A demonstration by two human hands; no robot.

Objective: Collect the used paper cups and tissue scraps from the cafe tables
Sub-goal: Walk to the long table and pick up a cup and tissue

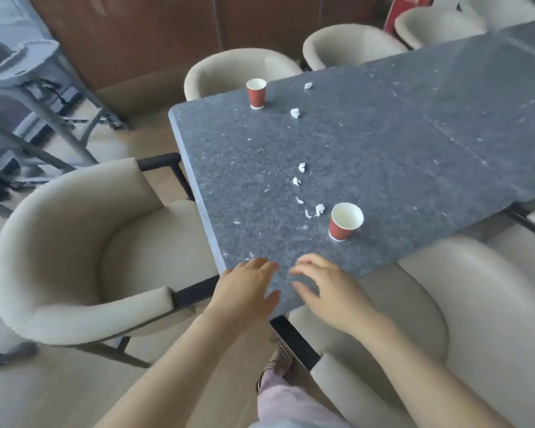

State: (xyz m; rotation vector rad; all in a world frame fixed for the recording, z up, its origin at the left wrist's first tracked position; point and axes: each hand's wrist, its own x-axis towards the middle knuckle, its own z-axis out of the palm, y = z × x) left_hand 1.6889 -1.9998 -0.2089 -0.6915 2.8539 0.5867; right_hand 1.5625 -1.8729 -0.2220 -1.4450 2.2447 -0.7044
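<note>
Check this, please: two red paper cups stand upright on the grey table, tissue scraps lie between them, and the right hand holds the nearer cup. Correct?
One error: the head view shows the right hand empty, open over a corner of the table, apart from the nearer cup. The rest holds.

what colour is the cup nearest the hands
Red outside, white inside, on the near cup; the head view, the only one, shows it.

Looks like a cafe seating area: a long dark speckled table point(383, 143) ringed by beige tub chairs point(74, 242), a red paper cup point(256, 93) near its far corner, a second cup point(345, 225) by its near edge, wood panelling point(136, 41) behind.
</note>
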